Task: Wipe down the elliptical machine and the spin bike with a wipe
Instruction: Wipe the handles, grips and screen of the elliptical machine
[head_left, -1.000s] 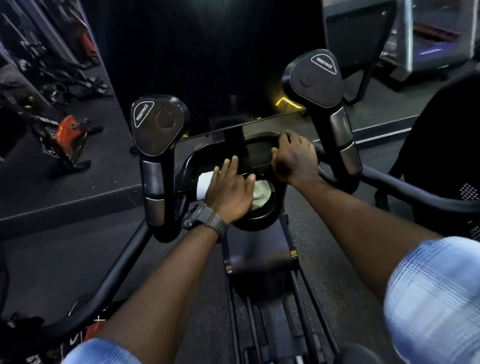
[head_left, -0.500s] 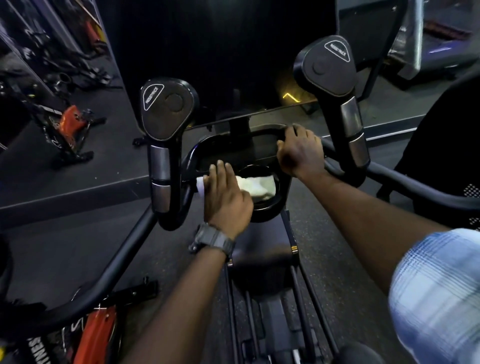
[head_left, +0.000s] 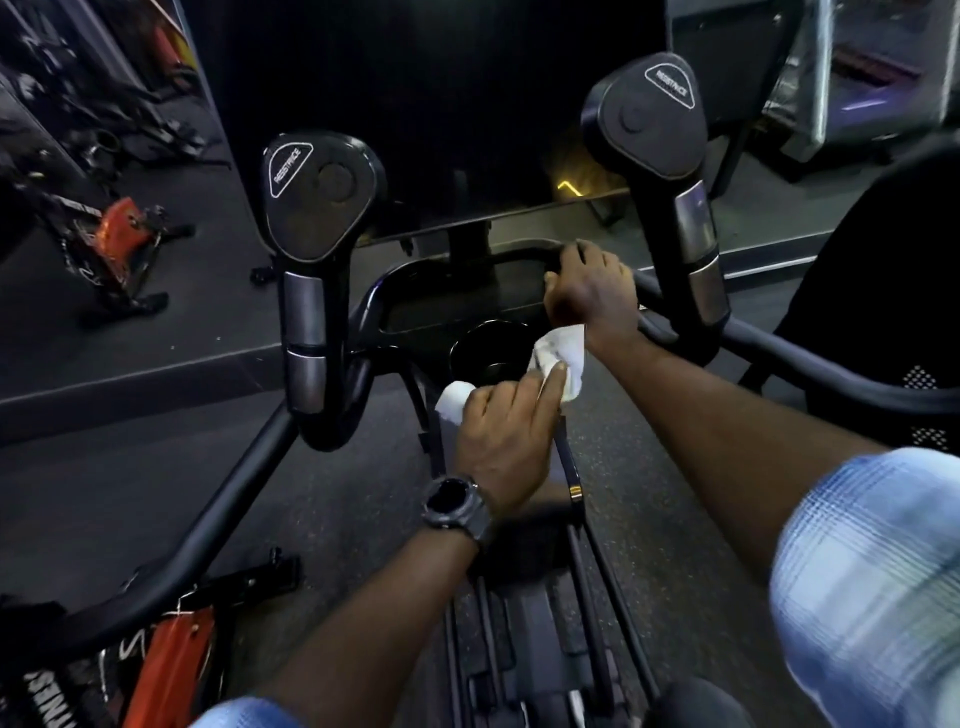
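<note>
White wipe (head_left: 558, 358) is sitting crumpled at frame centre, on the near-right rim of the round black cup holder (head_left: 488, 353) of the elliptical machine (head_left: 457, 291). One corner of it is poking out at 9 o'clock of the knuckles, the bulk at 1 o'clock.

Left hand (head_left: 506, 431) is lying over the wipe, fingers (head_left: 553, 382) bent down onto it and pressing it to the rim; a dark watch (head_left: 454, 506) is showing on that wrist.

Right hand (head_left: 589, 291) is sitting at 12 o'clock of the wipe, fingers curling over the curved black console bar and gripping it. The wipe's upper edge is lying just beside that wrist.

Two upright handles are flanking the console: left handle (head_left: 311, 228) at 10 o'clock of the wipe, right handle (head_left: 657, 135) at 1 o'clock, each topped by a pad lettered RESISTANCE. A dark screen (head_left: 441, 114) is rising behind them.

Farther out: a red and black spin bike (head_left: 119, 234) standing on the floor at 10 o'clock, well apart; a red frame part (head_left: 171, 670) near the lower-left corner; a blue plaid sleeve (head_left: 872, 582) filling the lower right.
</note>
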